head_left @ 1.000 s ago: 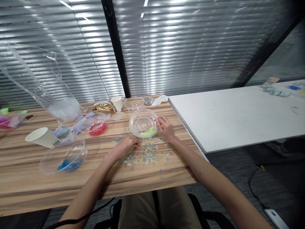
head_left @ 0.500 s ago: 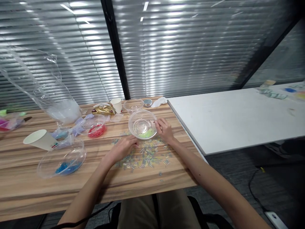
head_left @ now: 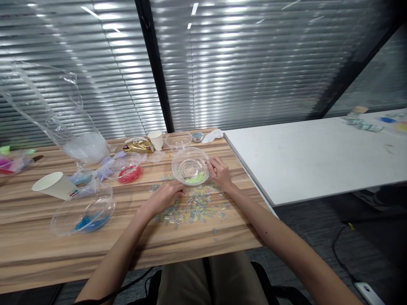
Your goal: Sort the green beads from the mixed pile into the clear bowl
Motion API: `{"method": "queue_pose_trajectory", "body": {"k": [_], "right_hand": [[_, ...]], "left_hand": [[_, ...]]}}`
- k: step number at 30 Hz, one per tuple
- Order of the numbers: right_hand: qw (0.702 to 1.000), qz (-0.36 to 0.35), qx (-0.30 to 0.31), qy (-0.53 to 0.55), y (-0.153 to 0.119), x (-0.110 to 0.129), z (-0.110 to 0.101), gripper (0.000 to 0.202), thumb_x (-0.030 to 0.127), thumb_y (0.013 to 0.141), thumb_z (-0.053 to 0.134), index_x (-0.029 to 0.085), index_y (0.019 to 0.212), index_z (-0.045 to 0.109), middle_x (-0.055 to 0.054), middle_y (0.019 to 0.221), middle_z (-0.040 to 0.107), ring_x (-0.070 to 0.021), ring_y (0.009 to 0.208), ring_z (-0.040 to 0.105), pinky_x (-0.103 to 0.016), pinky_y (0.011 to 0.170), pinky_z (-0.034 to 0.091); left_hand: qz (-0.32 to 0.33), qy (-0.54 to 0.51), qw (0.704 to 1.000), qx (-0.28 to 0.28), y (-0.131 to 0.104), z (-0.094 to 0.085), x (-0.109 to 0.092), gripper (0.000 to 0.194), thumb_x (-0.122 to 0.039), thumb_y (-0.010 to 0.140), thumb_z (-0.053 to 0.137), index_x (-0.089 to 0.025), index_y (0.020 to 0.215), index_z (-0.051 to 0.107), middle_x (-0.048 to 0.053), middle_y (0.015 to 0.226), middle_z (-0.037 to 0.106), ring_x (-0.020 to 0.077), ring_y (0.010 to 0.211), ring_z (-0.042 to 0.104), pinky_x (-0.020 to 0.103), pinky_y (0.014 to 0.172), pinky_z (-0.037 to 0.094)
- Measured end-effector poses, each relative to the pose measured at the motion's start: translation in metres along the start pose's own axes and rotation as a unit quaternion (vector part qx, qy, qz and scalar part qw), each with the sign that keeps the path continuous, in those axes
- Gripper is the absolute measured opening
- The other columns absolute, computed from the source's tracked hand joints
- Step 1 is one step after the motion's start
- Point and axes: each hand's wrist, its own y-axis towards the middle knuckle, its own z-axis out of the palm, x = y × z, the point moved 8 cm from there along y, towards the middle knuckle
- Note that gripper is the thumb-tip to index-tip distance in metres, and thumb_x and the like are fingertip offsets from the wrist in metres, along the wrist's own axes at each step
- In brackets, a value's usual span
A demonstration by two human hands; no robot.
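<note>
Head view: left hand hides beads (blurred).

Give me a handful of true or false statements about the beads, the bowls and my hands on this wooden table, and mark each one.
1. The right hand rests at the rim of the clear bowl with green beads. True.
2. The left hand holds the paper cup lying on its side. False: it lies on the scattered beads, far from that cup.
3. The bowl with blue beads is tilted. True.
4. The bowl with red beads sits on the white table. False: it is on the wooden table.
</note>
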Motion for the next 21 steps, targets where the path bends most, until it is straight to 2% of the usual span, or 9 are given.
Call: {"method": "queue_pose_trajectory", "body": {"k": [7,21], "right_hand": [[1.0,0.004,0.002,0.002,-0.001,0.0,0.0,0.026,0.024,0.094,0.038,0.019,0.082,0.06,-0.005,0.075,0.058,-0.0182,0.072,0.056,-0.03,0.065,0.043],[0.999,0.022,0.038,0.002,-0.003,-0.008,0.008,0.027,0.026,0.095,0.037,0.019,0.082,0.06,-0.006,0.078,0.06,-0.0188,0.075,0.057,-0.031,0.067,0.043]], "left_hand": [[-0.005,-0.01,1.0,-0.001,0.001,0.001,-0.001,0.016,-0.006,0.084,0.047,-0.015,0.077,0.058,0.003,0.078,0.06,0.0165,0.073,0.054,0.025,0.068,0.038],[0.026,-0.031,0.999,0.0,-0.001,0.0,-0.011,0.02,-0.001,0.084,0.045,-0.016,0.079,0.057,0.001,0.08,0.062,0.0157,0.075,0.054,0.025,0.069,0.036]]}}
